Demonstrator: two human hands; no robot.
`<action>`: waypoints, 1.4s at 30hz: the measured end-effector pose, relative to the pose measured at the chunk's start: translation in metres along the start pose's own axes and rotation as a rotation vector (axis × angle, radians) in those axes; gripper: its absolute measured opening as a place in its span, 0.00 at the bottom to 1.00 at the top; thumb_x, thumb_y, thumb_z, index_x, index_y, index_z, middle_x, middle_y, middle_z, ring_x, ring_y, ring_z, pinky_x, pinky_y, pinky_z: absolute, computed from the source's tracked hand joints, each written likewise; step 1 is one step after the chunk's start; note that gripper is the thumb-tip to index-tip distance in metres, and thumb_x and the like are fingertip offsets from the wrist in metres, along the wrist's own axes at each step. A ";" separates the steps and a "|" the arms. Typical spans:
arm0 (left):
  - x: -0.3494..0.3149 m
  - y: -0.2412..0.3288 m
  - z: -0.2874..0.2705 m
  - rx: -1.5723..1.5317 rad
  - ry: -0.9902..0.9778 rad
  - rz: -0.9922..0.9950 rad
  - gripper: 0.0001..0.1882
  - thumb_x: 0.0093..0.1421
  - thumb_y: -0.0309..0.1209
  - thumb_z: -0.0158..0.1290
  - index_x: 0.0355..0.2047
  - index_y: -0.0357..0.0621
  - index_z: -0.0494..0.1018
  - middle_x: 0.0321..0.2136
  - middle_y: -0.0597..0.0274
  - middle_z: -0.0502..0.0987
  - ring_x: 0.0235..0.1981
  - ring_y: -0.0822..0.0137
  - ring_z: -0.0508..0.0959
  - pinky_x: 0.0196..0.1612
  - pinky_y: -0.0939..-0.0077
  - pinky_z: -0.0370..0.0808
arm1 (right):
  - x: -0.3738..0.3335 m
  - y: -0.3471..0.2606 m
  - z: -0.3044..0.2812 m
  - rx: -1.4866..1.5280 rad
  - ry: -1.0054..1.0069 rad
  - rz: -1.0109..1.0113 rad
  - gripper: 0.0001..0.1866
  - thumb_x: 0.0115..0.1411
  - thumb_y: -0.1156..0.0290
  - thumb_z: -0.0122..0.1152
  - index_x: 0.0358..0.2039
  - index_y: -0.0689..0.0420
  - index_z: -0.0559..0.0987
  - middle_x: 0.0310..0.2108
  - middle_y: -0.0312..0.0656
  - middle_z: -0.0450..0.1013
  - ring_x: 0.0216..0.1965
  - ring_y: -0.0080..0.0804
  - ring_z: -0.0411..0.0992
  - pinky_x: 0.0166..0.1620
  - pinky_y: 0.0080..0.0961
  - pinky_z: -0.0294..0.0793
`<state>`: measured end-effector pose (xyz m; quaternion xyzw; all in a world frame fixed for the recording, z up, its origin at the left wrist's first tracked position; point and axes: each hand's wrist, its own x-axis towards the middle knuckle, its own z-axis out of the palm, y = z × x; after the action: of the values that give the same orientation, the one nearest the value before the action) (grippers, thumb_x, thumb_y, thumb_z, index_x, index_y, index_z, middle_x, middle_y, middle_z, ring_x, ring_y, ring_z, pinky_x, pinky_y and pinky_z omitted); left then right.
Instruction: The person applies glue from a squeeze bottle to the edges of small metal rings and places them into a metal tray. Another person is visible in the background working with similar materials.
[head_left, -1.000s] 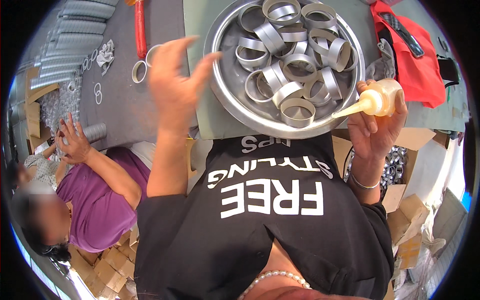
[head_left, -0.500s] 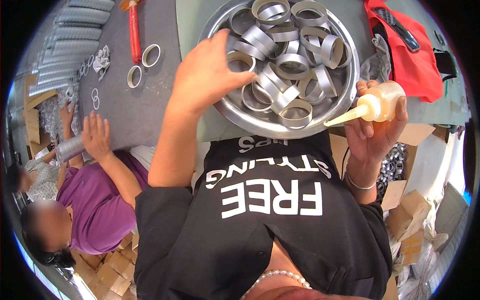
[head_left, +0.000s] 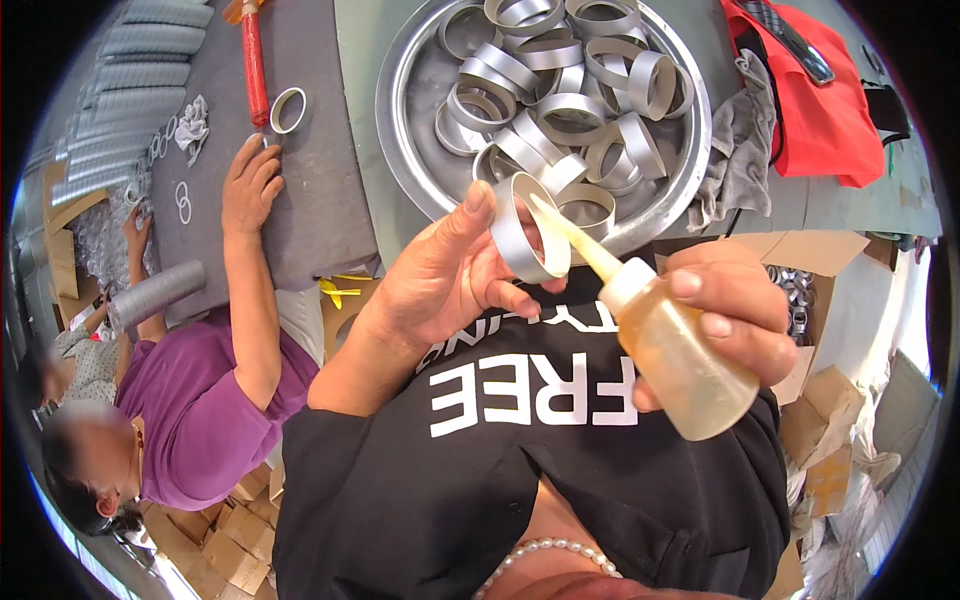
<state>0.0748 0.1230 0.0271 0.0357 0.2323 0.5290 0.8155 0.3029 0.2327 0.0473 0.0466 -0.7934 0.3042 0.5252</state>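
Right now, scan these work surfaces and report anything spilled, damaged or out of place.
Nothing stands out as spilled or damaged. Silver rings lie jumbled in the round metal tray, and a crumpled gray cloth lies beside the red fabric: untidy, but hardly odd.

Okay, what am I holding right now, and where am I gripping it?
Your left hand holds a silver ring by its outer wall, thumb at the left side, fingers beneath. Your right hand holds a squeeze bottle around its body.

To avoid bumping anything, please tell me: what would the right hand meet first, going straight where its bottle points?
Probably the silver ring in the left hand; the nozzle overlaps it in view, depth unclear.
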 end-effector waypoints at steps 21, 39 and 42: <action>-0.004 0.011 0.016 0.835 0.079 0.595 0.39 0.40 0.18 0.71 0.54 0.40 0.67 0.50 0.59 0.66 0.54 0.65 0.73 0.51 0.67 0.81 | 0.012 0.000 -0.003 0.020 -0.132 0.078 0.31 0.47 0.67 0.76 0.46 0.65 0.68 0.41 0.63 0.73 0.26 0.36 0.75 0.24 0.28 0.76; 0.009 0.017 0.008 1.638 -0.222 1.202 0.26 0.39 0.16 0.67 0.41 0.43 0.77 0.45 0.54 0.74 0.47 0.53 0.77 0.50 0.61 0.77 | 0.006 0.017 -0.001 0.585 0.425 0.990 0.31 0.53 0.50 0.62 0.45 0.65 0.68 0.35 0.53 0.72 0.21 0.27 0.70 0.23 0.20 0.72; 0.004 0.011 0.010 1.497 -0.054 1.181 0.27 0.36 0.17 0.67 0.41 0.44 0.79 0.45 0.54 0.75 0.46 0.57 0.77 0.49 0.65 0.76 | 0.004 0.027 0.001 0.967 0.577 1.071 0.26 0.63 0.52 0.53 0.45 0.66 0.70 0.36 0.55 0.75 0.12 0.19 0.63 0.14 0.14 0.64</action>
<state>0.0707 0.1336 0.0376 0.6719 0.4362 0.5685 0.1873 0.2901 0.2547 0.0386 -0.2003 -0.3188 0.8288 0.4139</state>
